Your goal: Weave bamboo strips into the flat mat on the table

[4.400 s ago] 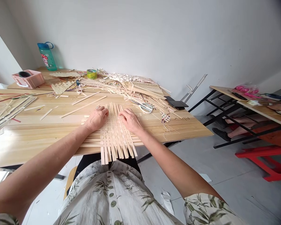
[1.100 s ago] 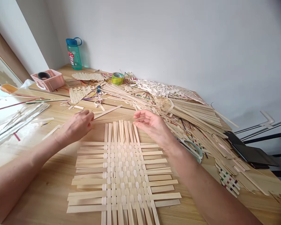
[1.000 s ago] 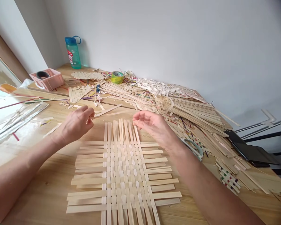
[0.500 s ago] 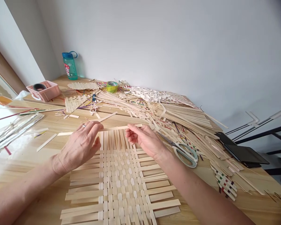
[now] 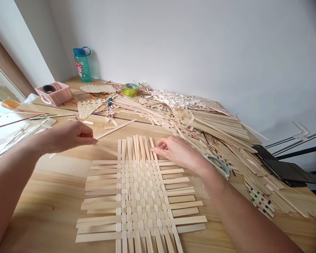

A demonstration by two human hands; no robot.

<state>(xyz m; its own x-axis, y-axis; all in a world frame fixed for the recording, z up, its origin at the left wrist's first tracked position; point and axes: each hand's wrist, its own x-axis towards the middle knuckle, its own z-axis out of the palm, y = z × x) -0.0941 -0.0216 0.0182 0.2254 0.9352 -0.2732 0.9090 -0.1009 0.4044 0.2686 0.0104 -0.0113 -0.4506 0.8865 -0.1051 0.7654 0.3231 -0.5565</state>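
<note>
A woven mat of pale wooden strips lies flat, its loose strip ends fanned out around it. Left of its top edge is my left hand, with fingers pressed together and pointing right. A blurred pale strip shows beside those fingertips; whether they grip it is unclear. Over the mat's upper right corner hovers my right hand, its fingers loosely bent, the thumb a little apart and nothing visible between them.
Scissors lie partly behind my right forearm. Loose strips and scraps cover the back and right. Farther back stand a green tape roll, a pink basket and a teal bottle. A dark tablet lies at the right.
My hands have moved apart, my left hand going left. The strip that stretched between them is no longer there. The view has shifted, showing more of the mat.
</note>
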